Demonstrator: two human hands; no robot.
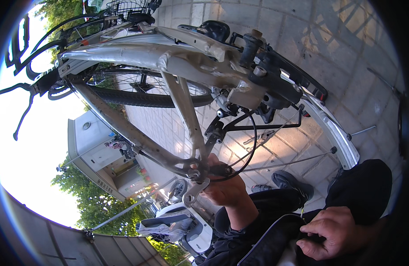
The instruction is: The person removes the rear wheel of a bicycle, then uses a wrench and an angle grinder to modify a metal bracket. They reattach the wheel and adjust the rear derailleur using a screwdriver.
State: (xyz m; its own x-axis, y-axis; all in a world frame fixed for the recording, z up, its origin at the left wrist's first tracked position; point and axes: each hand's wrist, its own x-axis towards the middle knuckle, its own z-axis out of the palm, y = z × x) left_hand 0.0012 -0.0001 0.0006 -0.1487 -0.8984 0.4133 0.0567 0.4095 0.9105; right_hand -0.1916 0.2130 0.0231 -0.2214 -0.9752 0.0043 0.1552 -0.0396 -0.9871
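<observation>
A silver bicycle frame (122,53) lies tilted across the view, with scuffed tubes, a black bracket (275,97) at its right and cables looping down. My left hand (226,186) is closed round the frame's lower joint (196,170), its fingertips partly hidden behind a black fitting. Beside them hangs a flat silver part with a hole (193,195). A curved silver mudguard (333,133) with thin stays reaches down to the right. My right hand (326,230) is at lower right by my dark clothing, fingers curled; whatever they may hold is hidden.
A spoked wheel (142,91) sits behind the frame on grey paving (346,53). My black shoe (293,184) is on the paving. A white scooter (197,232) stands below the frame. A pale kiosk (91,142), trees and a grey canopy edge (44,226) are at left.
</observation>
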